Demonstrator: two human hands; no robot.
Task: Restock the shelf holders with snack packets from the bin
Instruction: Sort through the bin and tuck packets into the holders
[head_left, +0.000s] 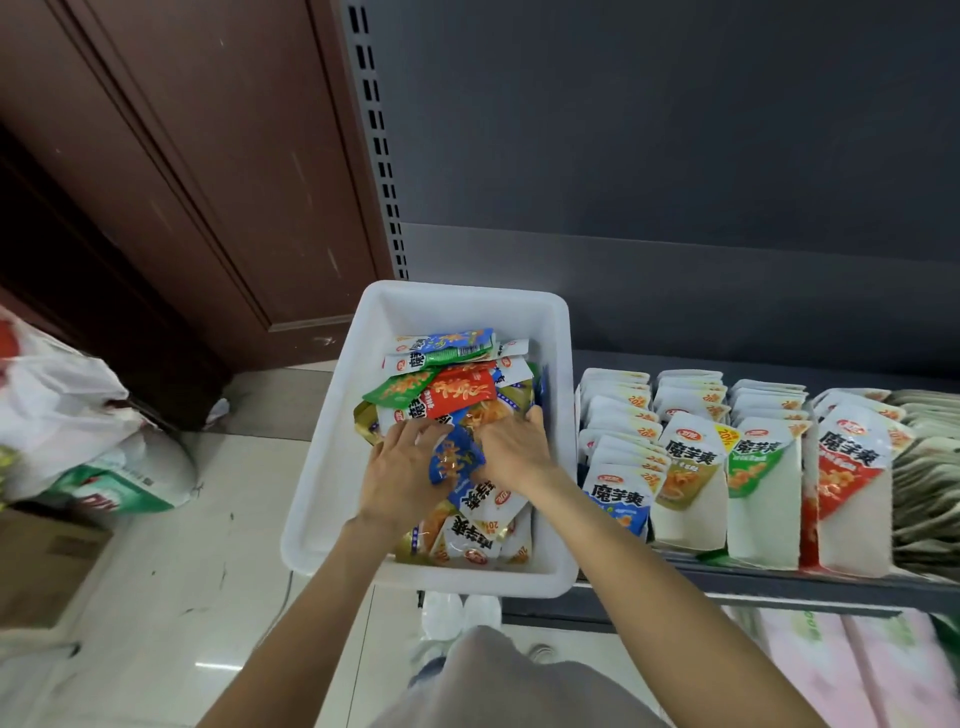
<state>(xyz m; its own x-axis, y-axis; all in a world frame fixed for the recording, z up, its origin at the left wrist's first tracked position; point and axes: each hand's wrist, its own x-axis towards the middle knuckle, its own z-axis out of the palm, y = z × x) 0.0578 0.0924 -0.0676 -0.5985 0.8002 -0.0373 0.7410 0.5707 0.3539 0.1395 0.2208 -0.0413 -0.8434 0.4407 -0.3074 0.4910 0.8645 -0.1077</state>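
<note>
Two hands are working inside the white bin (426, 306), both pressing into the loose heap of snack packets (457, 389). The left hand (397, 467) is lying with fingers spread and curling over a blue packet (452, 462); the right hand (511, 452), at three o'clock of it, is closing on the same packet's far edge — whether either hand is truly pinching it or merely sorting cannot be told. Red, green and gold packets are lying jumbled toward twelve o'clock of the hands. At three o'clock of the bin, touching its wall, the shelf holders (727, 467) are standing in rows, their packets upright and facing forward, with the blue row (618, 499) nearest the bin. To do the step well, the person should probably be gathering packets of one colour, squaring their edges into a neat stack, and turning labels forward — so they are sliding into the matching row without buckling.
</note>
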